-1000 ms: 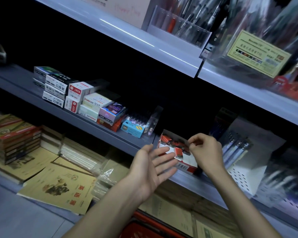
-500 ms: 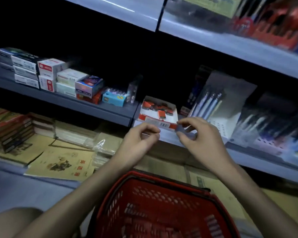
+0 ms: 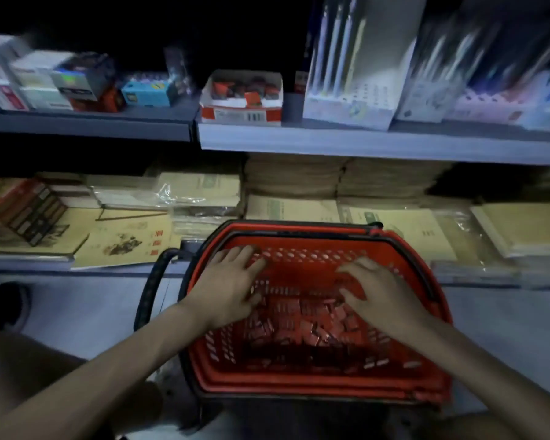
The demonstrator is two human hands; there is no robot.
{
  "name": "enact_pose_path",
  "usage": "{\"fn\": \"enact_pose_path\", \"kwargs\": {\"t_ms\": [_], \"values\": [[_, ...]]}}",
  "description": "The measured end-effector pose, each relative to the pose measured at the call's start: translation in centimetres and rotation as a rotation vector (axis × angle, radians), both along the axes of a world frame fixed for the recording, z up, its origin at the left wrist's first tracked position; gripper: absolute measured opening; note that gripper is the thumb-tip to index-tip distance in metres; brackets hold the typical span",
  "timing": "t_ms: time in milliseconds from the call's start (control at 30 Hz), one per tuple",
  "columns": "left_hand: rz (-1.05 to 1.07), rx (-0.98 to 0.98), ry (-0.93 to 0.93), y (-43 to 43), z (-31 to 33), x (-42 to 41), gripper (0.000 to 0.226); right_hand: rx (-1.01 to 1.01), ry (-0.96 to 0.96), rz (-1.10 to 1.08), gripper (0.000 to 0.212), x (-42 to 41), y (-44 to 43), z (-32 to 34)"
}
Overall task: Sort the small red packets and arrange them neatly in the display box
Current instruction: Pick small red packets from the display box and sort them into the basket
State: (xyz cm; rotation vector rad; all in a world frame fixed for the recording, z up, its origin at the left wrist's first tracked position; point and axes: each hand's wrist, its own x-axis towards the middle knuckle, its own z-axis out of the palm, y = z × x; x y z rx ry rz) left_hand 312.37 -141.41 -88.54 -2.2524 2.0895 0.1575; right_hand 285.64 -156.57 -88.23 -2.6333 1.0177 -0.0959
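Head view: both hands have dropped from display box [image 3: 242, 114] at shelf [image 3: 331, 141] front edge into basket [image 3: 299, 228]. Left hand [image 3: 229, 287] and right hand [image 3: 378, 293] over loose red packets [image 3: 302, 322], fingers [image 3: 237, 254] spread wide, nothing gripped; next pickup likely.

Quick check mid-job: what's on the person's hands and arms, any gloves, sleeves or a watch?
The left hand and right hand are bare: no gloves, and no ring or watch that this dim, blurred view shows. The left forearm and right forearm are bare too, with no sleeve or cuff anywhere in the frame.
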Motion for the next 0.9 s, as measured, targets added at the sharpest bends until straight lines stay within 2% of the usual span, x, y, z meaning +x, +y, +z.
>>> {"fn": "enact_pose_path", "kwargs": {"t_ms": [167, 267, 400, 500, 567, 667, 733, 833, 900], "values": [[-0.035, 0.184, -0.211, 1.1, -4.0, -0.7, 0.068, 0.069, 0.314, -0.033, 0.045, -5.7, 0.9, -7.0], [0.023, 0.256, -0.239, 2.0, -5.8, -0.7, 0.071, 0.136, 0.308, -0.079, 0.045, -7.6, 1.2, -8.7], [0.048, 0.332, -0.407, 2.9, -5.5, -1.7, 0.073, 0.039, 0.293, -0.041, 0.035, -8.5, 3.2, -9.2], [0.027, 0.356, -0.491, 4.3, -5.5, -3.6, 0.066, 0.066, 0.334, -0.033, 0.034, -9.7, 5.8, -9.8], [-0.006, 0.383, -0.499, 5.4, -5.6, -4.6, 0.062, 0.059, 0.399, 0.012, 0.035, -10.9, 7.3, -11.0], [-0.069, 0.379, -0.458, 6.2, -4.7, -5.3, 0.058, -0.017, 0.63, 0.153, 0.029, -12.5, 8.7, -14.1], [-0.088, 0.388, -0.467, 6.5, -3.5, -5.6, 0.059, -0.048, 0.667, 0.21, 0.022, -13.4, 8.9, -16.5], [-0.135, 0.366, -0.511, 7.5, -3.9, -6.1, 0.055, -0.061, 0.748, 0.285, 0.04, -12.3, 8.4, -18.5], [-0.134, 0.384, -0.515, 7.8, -4.2, -6.3, 0.056, 0.043, 0.767, 0.231, 0.048, -11.1, 7.6, -19.1]]}}
